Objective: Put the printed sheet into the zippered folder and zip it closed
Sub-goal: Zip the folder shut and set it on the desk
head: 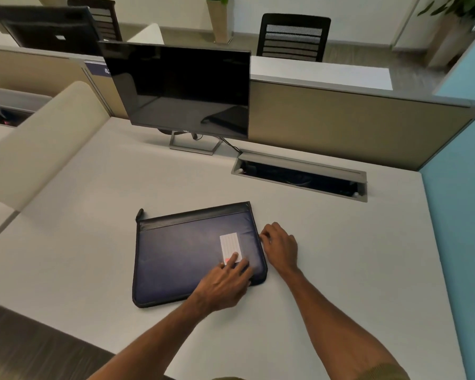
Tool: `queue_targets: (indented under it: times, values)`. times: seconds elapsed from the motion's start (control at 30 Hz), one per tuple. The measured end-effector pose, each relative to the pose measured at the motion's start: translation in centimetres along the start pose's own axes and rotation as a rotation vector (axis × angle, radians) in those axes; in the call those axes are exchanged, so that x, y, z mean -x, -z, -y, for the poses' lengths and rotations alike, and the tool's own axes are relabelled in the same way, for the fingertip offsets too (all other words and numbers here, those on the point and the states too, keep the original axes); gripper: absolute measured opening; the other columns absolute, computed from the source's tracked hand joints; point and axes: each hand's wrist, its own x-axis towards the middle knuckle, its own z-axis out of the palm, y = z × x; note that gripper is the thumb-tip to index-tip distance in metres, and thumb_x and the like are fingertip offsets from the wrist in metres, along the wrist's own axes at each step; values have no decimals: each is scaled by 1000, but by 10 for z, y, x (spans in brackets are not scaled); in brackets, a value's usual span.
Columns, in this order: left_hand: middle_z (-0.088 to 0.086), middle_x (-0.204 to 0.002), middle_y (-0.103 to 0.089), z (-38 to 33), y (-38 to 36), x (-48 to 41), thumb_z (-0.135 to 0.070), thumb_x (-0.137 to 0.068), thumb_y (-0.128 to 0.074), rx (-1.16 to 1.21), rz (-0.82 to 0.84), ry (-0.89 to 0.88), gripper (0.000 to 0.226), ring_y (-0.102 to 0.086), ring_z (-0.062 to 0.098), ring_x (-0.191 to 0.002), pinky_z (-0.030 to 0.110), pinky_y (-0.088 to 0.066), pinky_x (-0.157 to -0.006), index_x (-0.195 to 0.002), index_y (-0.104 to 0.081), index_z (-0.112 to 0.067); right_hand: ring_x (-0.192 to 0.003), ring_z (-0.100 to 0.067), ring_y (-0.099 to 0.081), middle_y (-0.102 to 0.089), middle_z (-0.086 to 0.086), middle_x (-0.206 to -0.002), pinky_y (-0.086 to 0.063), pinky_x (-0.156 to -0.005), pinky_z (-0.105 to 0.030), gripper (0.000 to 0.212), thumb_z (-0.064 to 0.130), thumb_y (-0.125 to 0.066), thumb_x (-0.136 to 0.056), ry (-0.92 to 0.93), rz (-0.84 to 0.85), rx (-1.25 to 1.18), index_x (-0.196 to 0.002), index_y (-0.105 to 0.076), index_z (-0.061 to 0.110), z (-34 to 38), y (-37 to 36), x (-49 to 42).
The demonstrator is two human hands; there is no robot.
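Zippered folder [187, 250] flat on desk [340, 256]; left hand [225, 283] presses cover, fingers straight; right hand [281, 248], fingers curled, pinches right zip edge.

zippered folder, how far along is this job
No loose sheet shows on the desk, so it is likely inside the zippered folder. The left hand presses its cover; the right hand pinches at its right edge, apparently the zip. Left: finishing the zip; its extent is unclear.

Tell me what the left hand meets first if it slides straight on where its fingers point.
The white lined label on the dark blue zippered folder: the left hand has its forefinger on the label's near end. Past it, apparently only folder cover, then the black top band.
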Motion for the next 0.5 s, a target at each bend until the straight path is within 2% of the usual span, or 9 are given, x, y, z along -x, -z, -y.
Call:
queue_targets:
  times: [0.07,0.1,0.13,0.2,0.3,0.37,0.43,0.5]
  values:
    - [5,-131,-58,13,10,-7,-46,-111,-33,3,-104,3,35,-65,31,-116,43,-61,-77,-129,-49,-20,-104,-18,-66,-67,4,-121,-51,-94,-35,25,32,-47,-112,2,8,9,-114,-67,18,0,-2,-2]
    - [4,-127,-59,21,17,-13,-45,-109,-34,2,-154,31,34,-65,28,-112,42,-59,-76,-125,-52,-20,-104,-19,-66,-67,4,-120,-50,-94,-35,24,31,-48,-112,-3,12,7,-113,-67,18,-1,-3,-3]
    - [2,-130,-60,29,24,-20,-42,-108,-36,16,-191,82,32,-64,28,-115,42,-58,-80,-124,-54,-21,-104,-19,-66,-67,4,-119,-50,-94,-36,23,30,-49,-111,-6,16,3,-111,-68,18,-2,-3,-4]
    - [0,-145,-53,47,37,-37,-39,-107,-39,63,-207,205,34,-56,27,-135,41,-53,-101,-135,-53,-24,-103,-20,-66,-66,4,-117,-50,-93,-36,20,29,-52,-110,-6,26,-12,-109,-68,17,-3,-5,-5]
    - [1,-171,-28,69,54,-66,-41,-111,-41,89,-106,228,54,-27,29,-162,48,-31,-130,-163,-30,-39,-101,-20,-67,-67,3,-117,-51,-92,-34,20,28,-52,-110,0,43,-35,-111,-68,17,-4,-8,-5]
    - [1,-181,-7,77,65,-89,-42,-113,-42,99,42,128,64,-7,30,-169,59,-19,-135,-169,-14,-47,-101,-18,-67,-68,3,-118,-52,-91,-32,22,29,-50,-111,-7,46,-54,-114,-69,17,-5,-10,-6]
    - [0,-182,-6,82,75,-110,-44,-110,-45,37,169,26,60,-3,32,-170,65,-18,-133,-166,-25,-47,-102,-17,-66,-67,4,-118,-52,-93,-32,24,30,-49,-111,-16,50,-61,-115,-69,18,-6,-13,-7]
    - [1,-177,-20,87,82,-125,-46,-105,-53,-8,215,-25,54,-15,35,-166,63,-32,-127,-157,-40,-41,-100,-17,-66,-67,4,-117,-51,-92,-32,24,31,-48,-111,-26,49,-48,-113,-68,19,-8,-16,-7]
